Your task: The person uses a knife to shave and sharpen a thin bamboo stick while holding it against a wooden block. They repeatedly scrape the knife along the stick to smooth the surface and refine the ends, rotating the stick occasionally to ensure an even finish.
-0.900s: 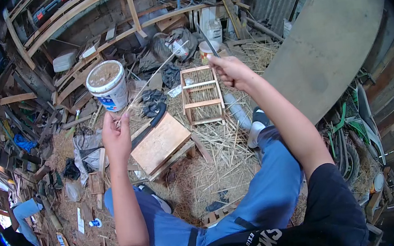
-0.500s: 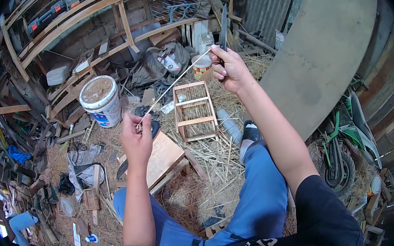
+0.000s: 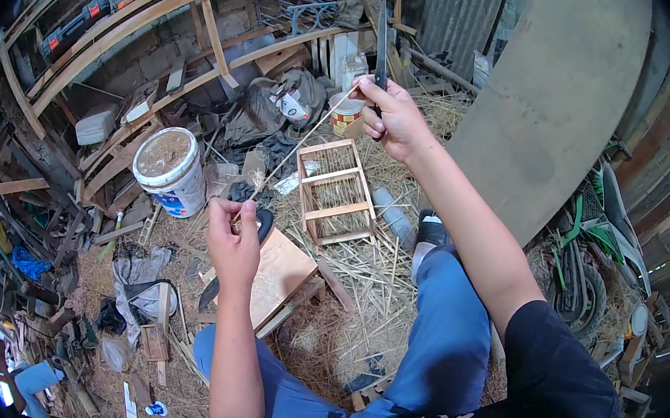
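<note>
Thin pale straight strip (image 3: 307,138): one, slanting between the two hands, above the floor litter.
Left hand (image 3: 234,240): thumb and fingers pinching the strip's lower end.
Right hand (image 3: 392,117): fingers curled round a dark-bladed, black-handled knife (image 3: 381,45), blade upward; the strip's upper end meets its thumb, whether pinched there I cannot tell.
Knives: two; the second, a black-handled knife (image 3: 266,223), lies at the low bench with a pale rectangular wooden top (image 3: 281,276), partly hidden by the left arm.
Open wooden frame (image 3: 338,210): one, two crossbars between its ends.
White round buckets (image 3: 185,180): two.
</note>
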`<act>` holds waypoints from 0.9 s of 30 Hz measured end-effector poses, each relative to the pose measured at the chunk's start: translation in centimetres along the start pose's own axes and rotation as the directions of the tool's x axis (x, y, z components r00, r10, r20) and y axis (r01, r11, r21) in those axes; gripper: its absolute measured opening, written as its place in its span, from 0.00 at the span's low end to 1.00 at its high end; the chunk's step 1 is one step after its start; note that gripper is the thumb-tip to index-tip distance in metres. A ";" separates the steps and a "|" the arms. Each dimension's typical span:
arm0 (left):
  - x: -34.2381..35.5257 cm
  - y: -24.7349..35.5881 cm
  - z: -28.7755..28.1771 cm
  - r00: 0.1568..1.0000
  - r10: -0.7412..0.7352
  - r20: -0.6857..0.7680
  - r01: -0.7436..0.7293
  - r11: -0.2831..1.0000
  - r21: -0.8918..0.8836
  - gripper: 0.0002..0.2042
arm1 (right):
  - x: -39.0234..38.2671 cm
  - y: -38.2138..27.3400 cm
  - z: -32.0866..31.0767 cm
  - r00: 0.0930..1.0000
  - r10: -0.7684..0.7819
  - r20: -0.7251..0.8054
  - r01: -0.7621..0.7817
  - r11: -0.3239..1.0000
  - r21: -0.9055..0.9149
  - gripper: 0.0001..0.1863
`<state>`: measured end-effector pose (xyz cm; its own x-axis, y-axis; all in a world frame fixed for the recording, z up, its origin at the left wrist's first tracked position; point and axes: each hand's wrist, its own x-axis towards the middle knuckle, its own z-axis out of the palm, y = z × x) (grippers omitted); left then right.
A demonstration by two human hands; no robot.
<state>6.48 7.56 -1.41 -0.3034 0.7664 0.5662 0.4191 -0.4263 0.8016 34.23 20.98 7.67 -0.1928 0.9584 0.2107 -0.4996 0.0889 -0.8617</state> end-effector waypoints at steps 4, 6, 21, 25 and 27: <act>0.0 0.0 -0.2 0.998 -0.024 0.056 0.023 1.000 0.014 0.11 | 0.0 0.3 0.3 0.999 -0.022 -0.031 0.020 0.999 -0.040 0.09; 0.0 0.4 -0.4 0.997 -0.044 0.062 0.041 0.998 0.050 0.11 | 0.0 0.4 0.4 0.998 -0.035 -0.056 0.031 0.998 -0.061 0.09; -2.3 3.4 2.0 0.892 -0.086 0.444 0.188 0.963 -0.191 0.17 | -2.4 3.9 3.4 0.998 0.042 0.056 -0.017 0.923 -0.384 0.09; -3.4 2.8 2.9 0.782 -0.173 0.599 0.475 0.787 -0.393 0.13 | -2.8 4.2 4.4 0.997 0.049 0.060 -0.020 0.909 -0.415 0.10; -3.4 3.2 2.6 0.724 -0.273 0.634 0.607 0.688 -0.397 0.12 | -2.9 4.4 4.4 0.996 0.047 0.080 -0.006 0.892 -0.452 0.11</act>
<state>11.11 4.85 -1.30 0.2083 0.9756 0.0699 -0.2358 -0.0193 0.9716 28.86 17.38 5.33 -0.2831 0.9366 0.2064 -0.0626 0.1967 -0.9785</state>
